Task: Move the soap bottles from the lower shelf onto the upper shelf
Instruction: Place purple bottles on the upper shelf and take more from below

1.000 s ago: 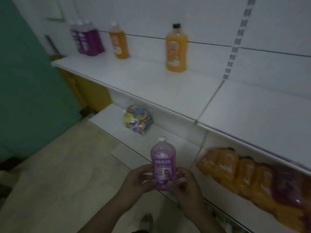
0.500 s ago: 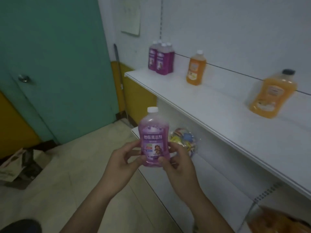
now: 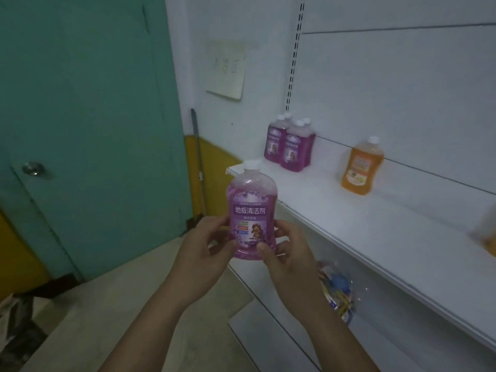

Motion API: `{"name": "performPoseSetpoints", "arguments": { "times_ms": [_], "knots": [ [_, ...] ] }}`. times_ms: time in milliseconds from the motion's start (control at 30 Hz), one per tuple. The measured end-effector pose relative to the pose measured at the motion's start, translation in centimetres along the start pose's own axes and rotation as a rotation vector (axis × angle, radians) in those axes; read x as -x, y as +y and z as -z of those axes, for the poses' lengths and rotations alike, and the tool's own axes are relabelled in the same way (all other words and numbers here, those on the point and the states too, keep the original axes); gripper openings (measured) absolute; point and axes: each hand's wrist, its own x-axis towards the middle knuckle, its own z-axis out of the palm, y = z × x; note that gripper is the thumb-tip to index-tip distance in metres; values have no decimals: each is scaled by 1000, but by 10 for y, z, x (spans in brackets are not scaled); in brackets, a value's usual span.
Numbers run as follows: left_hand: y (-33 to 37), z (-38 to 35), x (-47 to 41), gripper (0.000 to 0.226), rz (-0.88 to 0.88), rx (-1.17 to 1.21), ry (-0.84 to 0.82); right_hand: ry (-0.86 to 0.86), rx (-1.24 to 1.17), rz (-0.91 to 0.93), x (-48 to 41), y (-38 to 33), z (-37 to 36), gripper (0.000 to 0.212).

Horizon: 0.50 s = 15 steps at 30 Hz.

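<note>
Purple floor-cleaner bottle upright in both hands, off the shelves.
Left hand and right hand pinch its base — upper shelf beyond the grip. Top-heavy hold; bottle may tip, or knock the purple cluster on landing.

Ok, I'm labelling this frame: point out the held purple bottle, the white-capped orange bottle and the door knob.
Held purple bottle (image 3: 251, 210): head view, front label.
White-capped orange bottle (image 3: 359, 169): head view, label.
Door knob (image 3: 32, 168): head view, centre.
</note>
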Motion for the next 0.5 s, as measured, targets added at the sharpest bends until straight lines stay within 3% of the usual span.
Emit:
{"name": "performPoseSetpoints", "arguments": {
  "times_ms": [267,500],
  "knots": [
    [-16,-25,-115,45,-84,35,-66,78,140,23,-108,23,6,40],
    [-27,-81,-217,44,-68,-112,-169,143,317,-44,-193,46,51,39]
  ]
}}
